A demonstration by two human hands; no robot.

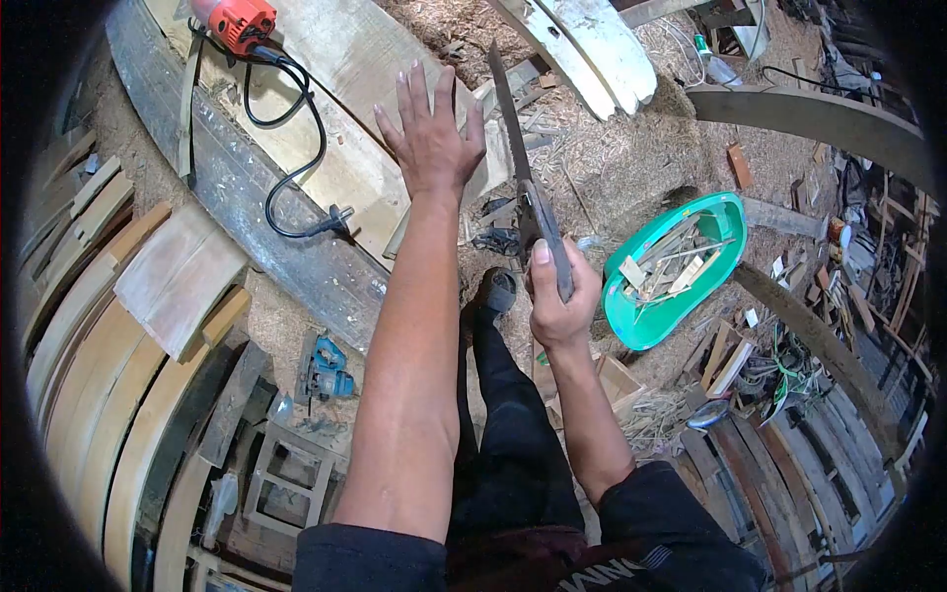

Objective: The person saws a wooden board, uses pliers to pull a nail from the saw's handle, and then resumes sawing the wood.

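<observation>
My left hand [431, 138] lies with fingers spread near the right edge of a wide wooden board [370, 69]. In my right hand [565, 296] is a hand saw [512, 123], gripped by its handle with the thumb along the top. The toothed blade points up and away from me, just right of the board's edge and of my left fingers. A red power tool [237, 22] rests on the boards at the upper left, its black cord [314, 148] looping down to a plug beside my left forearm.
A green plastic tub [619, 321] holding wood offcuts stands at the right. Left of my legs lies a blue power tool [328, 370]. Curved timbers [809, 113] arch at the upper right, and stacked curved planks [94, 370] fill the left. Wood shavings cover the ground.
</observation>
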